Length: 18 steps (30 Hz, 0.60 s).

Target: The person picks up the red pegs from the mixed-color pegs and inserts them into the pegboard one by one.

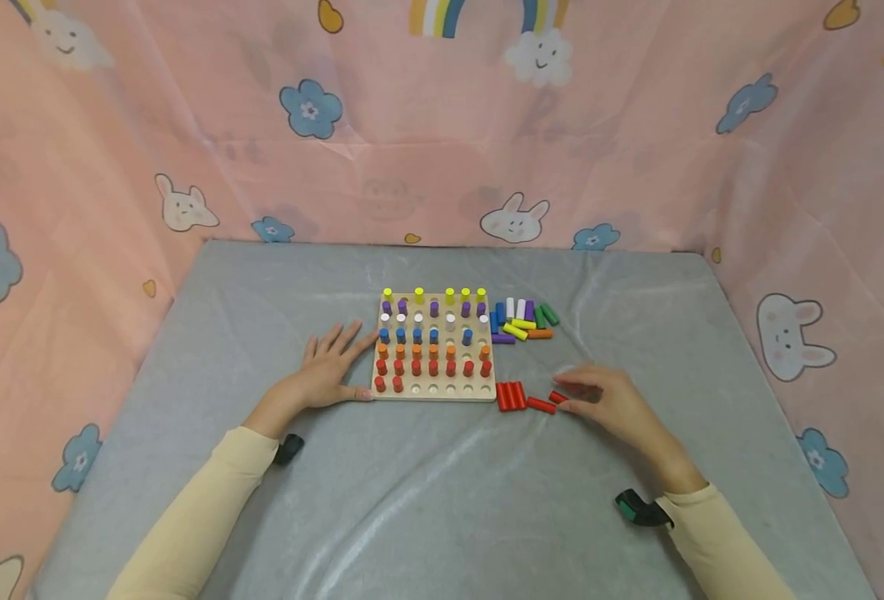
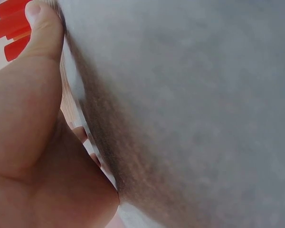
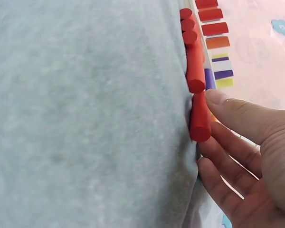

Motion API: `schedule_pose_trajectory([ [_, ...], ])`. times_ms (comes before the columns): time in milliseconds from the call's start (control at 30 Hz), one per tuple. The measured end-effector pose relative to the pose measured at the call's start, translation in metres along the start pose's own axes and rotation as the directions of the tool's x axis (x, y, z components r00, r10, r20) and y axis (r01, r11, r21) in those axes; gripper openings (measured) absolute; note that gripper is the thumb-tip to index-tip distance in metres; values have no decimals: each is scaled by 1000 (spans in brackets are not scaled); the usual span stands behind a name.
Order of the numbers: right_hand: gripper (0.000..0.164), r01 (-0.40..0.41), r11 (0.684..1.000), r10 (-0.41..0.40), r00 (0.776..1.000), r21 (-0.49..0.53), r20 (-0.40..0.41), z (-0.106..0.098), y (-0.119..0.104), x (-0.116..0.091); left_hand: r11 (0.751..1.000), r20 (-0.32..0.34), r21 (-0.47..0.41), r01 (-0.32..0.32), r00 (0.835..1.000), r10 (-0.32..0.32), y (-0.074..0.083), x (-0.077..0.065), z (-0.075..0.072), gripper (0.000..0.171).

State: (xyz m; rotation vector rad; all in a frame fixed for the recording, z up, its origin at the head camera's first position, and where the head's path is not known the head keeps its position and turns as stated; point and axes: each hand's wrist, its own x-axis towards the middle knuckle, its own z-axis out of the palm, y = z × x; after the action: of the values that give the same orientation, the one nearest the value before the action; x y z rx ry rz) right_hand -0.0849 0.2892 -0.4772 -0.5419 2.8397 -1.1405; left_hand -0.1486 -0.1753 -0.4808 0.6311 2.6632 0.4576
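Observation:
A wooden peg board stands in the middle of the table, with pegs in rows of red, orange, blue, white, purple and yellow. My left hand lies at its left side with the fingers spread; the thumb rests at the front corner, near the red pegs. To the right of the board, my right hand is around a loose red peg. Thumb and fingers are on either side of this peg, with a gap between forefinger and peg in the head view. Another red peg lies just beside it.
Several red pegs lie side by side against the board's front right corner. Behind them is a mixed pile with a green peg, an orange peg and others. Grey cloth covers the table; a pink patterned curtain surrounds it.

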Motion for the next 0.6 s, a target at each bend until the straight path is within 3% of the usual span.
schedule_pose_trajectory([
  [600, 28, -42, 996, 45, 998, -74, 36, 5, 3, -2, 1000, -16, -1, -7, 1000, 7, 3, -1, -3, 101],
])
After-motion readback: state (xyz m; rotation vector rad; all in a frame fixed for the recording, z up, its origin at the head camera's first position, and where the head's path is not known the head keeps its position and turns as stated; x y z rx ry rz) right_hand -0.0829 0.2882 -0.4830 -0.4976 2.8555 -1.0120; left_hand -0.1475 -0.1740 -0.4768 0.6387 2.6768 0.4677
